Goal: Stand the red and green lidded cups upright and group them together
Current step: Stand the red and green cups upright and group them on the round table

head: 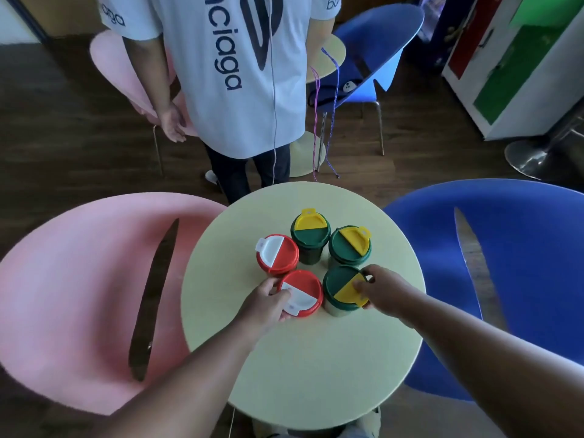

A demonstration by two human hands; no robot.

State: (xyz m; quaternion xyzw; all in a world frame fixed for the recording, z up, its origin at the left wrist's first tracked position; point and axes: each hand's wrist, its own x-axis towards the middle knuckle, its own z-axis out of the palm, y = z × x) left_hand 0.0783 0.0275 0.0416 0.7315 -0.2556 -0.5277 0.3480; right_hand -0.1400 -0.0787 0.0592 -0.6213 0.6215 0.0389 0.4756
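— Cups first: where do they stand on the round table?

— All five sit upright in a tight cluster on the far half of the table. Two red-lidded cups are on the left of the cluster, the far red cup and the near red cup. Three green-lidded ones fill the rest: the far green cup, the right green cup and the near green cup.

— And the hands?

— The left hand grips the near red cup at its lid, thumb curled over the white flap and fingers wrapped round the rim. The right hand pinches the near green cup's lid at its yellow flap, fingertips pressed on the edge. Held from above like that, each cup can be slid or set down without tipping, I'd say.

— Why so close together?

— Grouping is the point; the two held cups nearly touch each other and sit just beside the far three. To my eye the job looks almost finished — perhaps a last nudge inward.

— Anything inside them?

— Cannot tell; every lid is on and closed.

— What else is around the table?

— A pink chair to its left, a blue chair to its right, and beyond its far edge a person in a white shirt.
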